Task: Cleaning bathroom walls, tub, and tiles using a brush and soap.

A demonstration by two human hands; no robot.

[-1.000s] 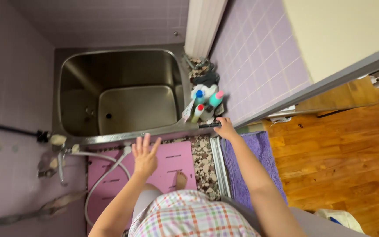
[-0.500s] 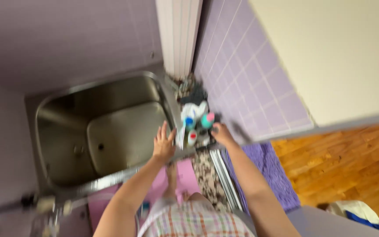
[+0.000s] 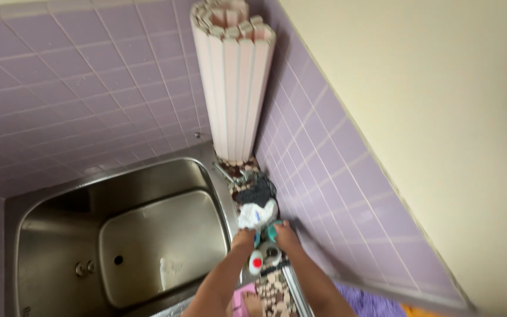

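Your left hand (image 3: pixel 244 239) and right hand (image 3: pixel 284 235) reach the cluster of cleaning bottles (image 3: pixel 259 249) crowded at the steel bathtub's (image 3: pixel 118 235) 3 o'clock rim; whether they grip, you cannot tell.

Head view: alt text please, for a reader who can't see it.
Both hands, left hand and right hand, reach the cluster of bottles on the ledge beside a steel bathtub. A rolled bath cover stands upright against the purple tiled wall.
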